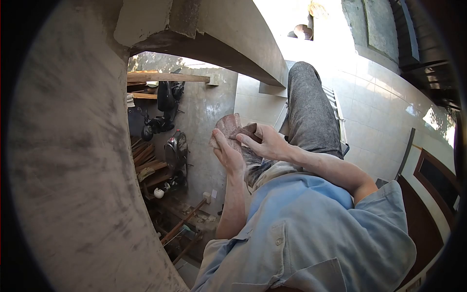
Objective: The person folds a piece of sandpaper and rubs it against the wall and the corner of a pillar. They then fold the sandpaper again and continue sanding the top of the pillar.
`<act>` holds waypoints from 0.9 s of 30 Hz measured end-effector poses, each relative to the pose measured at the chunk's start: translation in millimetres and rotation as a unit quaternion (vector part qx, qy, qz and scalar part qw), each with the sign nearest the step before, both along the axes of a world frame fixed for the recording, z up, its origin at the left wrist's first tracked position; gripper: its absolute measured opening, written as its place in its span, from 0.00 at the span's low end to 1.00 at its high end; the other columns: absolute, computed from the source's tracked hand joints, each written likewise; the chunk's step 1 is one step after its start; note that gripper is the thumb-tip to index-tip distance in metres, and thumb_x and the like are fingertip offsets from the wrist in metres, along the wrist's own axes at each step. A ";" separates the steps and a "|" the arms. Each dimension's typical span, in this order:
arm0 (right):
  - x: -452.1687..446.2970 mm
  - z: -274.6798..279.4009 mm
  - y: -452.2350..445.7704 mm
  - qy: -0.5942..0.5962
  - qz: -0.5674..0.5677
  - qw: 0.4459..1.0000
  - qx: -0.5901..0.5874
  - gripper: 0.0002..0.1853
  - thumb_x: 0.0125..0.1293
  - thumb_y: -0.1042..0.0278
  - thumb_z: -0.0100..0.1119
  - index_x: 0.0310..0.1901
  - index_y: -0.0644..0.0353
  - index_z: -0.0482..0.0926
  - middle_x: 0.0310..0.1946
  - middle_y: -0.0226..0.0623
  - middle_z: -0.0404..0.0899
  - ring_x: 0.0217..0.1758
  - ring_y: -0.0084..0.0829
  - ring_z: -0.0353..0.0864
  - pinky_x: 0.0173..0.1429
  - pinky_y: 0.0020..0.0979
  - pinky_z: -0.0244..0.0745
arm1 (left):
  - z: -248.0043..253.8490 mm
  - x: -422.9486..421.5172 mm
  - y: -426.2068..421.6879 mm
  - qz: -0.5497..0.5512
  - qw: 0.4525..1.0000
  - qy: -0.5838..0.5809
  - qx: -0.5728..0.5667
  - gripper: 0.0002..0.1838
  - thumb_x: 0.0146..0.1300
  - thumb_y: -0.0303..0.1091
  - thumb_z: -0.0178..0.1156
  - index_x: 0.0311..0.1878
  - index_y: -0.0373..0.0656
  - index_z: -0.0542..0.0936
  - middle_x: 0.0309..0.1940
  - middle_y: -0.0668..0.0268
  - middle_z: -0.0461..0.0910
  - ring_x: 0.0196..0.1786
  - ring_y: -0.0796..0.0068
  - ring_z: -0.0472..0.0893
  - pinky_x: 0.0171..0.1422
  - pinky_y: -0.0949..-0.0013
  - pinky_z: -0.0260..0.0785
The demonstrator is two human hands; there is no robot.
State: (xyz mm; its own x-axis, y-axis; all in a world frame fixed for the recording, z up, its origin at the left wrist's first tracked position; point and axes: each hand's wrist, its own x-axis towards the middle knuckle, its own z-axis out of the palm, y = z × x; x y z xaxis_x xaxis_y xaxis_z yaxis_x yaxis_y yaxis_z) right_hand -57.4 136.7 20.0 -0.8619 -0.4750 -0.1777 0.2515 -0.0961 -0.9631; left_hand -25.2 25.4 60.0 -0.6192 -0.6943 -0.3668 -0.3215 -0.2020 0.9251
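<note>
Gripping a thin, creased brown sheet (225,125) from below, the left hand (230,158) has its fingers closed about the lower edge, with the thumb laid along the near face. The right hand (270,143) pinches a darker brown flap (248,130) at the sheet's right side, between thumb and bent fingers; whether the flap is a fold of the sheet or a separate piece cannot be told. Both hands are thus occupied, close together, and the sheet is held up in front of the body rather than resting on anything. Below and to the right of the sheet is a light blue shirt (311,214), and to its upper right a bent leg in grey trousers (311,109). Well to the left of the sheet rises a broad, dusty curved surface (78,146), smeared with grey. Between that surface and the sheet, far lower down, are a motorbike (175,152) and stacked wood (145,155). Pale floor tiles (362,87) show beyond the leg, to the sheet's upper right.
</note>
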 end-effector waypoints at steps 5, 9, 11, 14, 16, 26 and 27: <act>5.8 -30.0 -6.1 -0.018 -0.036 0.997 0.068 0.16 0.74 0.59 0.56 0.50 0.66 0.82 0.33 0.34 0.83 0.35 0.18 0.75 0.40 0.25 0.71 | -9.5 4.6 -4.7 -0.067 0.992 0.002 -0.102 0.35 0.75 0.57 0.44 0.61 0.27 0.71 0.57 0.49 0.73 0.58 0.61 0.75 0.58 0.64 0.69; -5.1 -19.0 2.4 -0.018 0.015 1.000 0.012 0.16 0.74 0.60 0.56 0.52 0.65 0.81 0.41 0.36 0.85 0.41 0.18 0.77 0.48 0.25 0.73 | 1.9 2.3 2.8 -0.103 0.982 0.014 -0.160 0.30 0.78 0.51 0.41 0.56 0.27 0.75 0.51 0.51 0.79 0.54 0.63 0.78 0.58 0.63 0.69; 2.6 -26.6 -5.4 -0.015 -0.038 0.999 0.019 0.18 0.72 0.59 0.57 0.49 0.68 0.81 0.31 0.39 0.83 0.33 0.21 0.76 0.40 0.29 0.72 | 1.9 4.9 1.3 -0.111 0.981 0.014 -0.157 0.31 0.77 0.51 0.42 0.59 0.27 0.73 0.55 0.51 0.77 0.58 0.64 0.77 0.60 0.64 0.68; 9.7 -13.6 -9.1 0.004 -0.087 0.996 -0.031 0.18 0.71 0.58 0.58 0.46 0.69 0.82 0.25 0.39 0.81 0.28 0.22 0.74 0.34 0.32 0.70 | 3.4 5.4 -2.7 -0.140 0.977 0.033 -0.160 0.31 0.77 0.51 0.42 0.60 0.26 0.72 0.57 0.51 0.76 0.59 0.64 0.76 0.61 0.64 0.68; -2.8 6.8 3.6 0.009 -0.049 0.999 -0.005 0.18 0.71 0.58 0.59 0.45 0.69 0.82 0.21 0.37 0.79 0.25 0.22 0.71 0.30 0.32 0.67 | 4.9 4.7 -3.2 -0.152 0.974 0.028 -0.166 0.31 0.77 0.51 0.42 0.60 0.26 0.71 0.58 0.51 0.75 0.59 0.64 0.76 0.61 0.63 0.69; -1.9 -15.4 -3.8 -0.026 -0.078 0.996 -0.020 0.16 0.70 0.60 0.60 0.44 0.68 0.82 0.24 0.38 0.80 0.26 0.21 0.73 0.31 0.29 0.67 | 6.7 2.3 -2.8 -0.119 0.985 0.040 -0.114 0.31 0.76 0.52 0.45 0.62 0.29 0.70 0.59 0.52 0.74 0.61 0.64 0.75 0.65 0.62 0.67; -4.9 -12.8 -4.9 -0.046 -0.079 0.996 -0.017 0.16 0.70 0.60 0.60 0.45 0.68 0.82 0.25 0.39 0.82 0.27 0.21 0.75 0.32 0.29 0.69 | 5.7 1.4 -3.5 -0.114 0.986 0.036 -0.115 0.30 0.76 0.52 0.45 0.62 0.30 0.70 0.58 0.53 0.74 0.61 0.64 0.74 0.65 0.62 0.67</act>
State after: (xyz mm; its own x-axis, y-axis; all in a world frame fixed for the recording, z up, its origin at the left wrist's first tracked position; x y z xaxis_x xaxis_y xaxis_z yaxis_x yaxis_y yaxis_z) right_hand -62.4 131.7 7.2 -0.9066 -0.3425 -0.2463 0.3186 -0.1730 -0.9320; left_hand -23.7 22.0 65.7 -0.7875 -0.5937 -0.1657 -0.2659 0.0847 0.9603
